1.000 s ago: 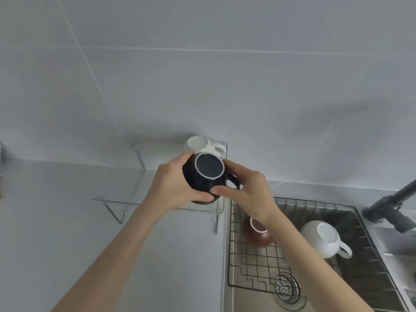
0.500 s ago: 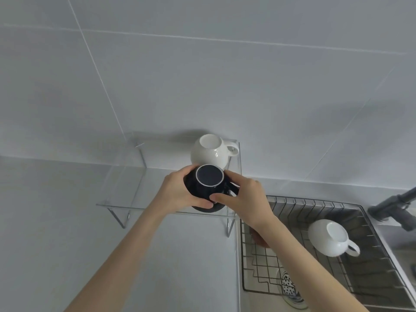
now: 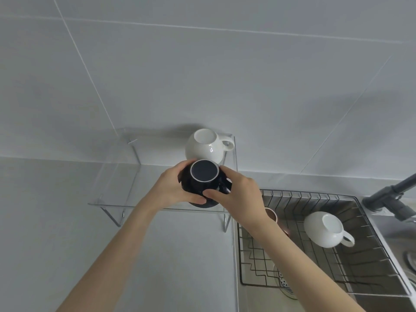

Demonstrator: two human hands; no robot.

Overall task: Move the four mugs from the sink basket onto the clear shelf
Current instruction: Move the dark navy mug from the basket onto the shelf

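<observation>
We see one white mug (image 3: 206,146) shelved; both hands — left hand (image 3: 172,188), right hand (image 3: 239,197) — clasp the inverted dark mug (image 3: 203,183) at the clear shelf (image 3: 117,174); two remain in the sink basket (image 3: 315,264).

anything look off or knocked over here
Nothing damaged or spilled. The white mug in the sink basket lies tipped on its side, and the dark mug held by both hands is upside down at the clear shelf.

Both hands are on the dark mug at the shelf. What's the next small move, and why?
Probably settle the dark mug fully onto the clear shelf and let go. It is upside down at the front edge, gripped by left hand and right hand, just before the white mug.
</observation>
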